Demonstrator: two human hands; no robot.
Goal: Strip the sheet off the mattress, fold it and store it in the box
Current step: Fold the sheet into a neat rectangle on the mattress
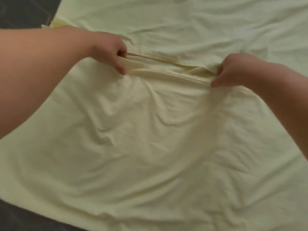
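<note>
A pale yellow sheet lies spread out and wrinkled across almost the whole view. One hemmed edge is doubled over onto the rest of the sheet, forming a flap toward me. My left hand pinches that hem at its left end. My right hand pinches the same hem at its right end, and the edge is pulled taut between them. A second hemmed edge lies just behind the held one. No box is in view.
A dark grey surface shows at the bottom left corner and again at the top left. A bunched fold of yellow fabric sticks out behind my left forearm.
</note>
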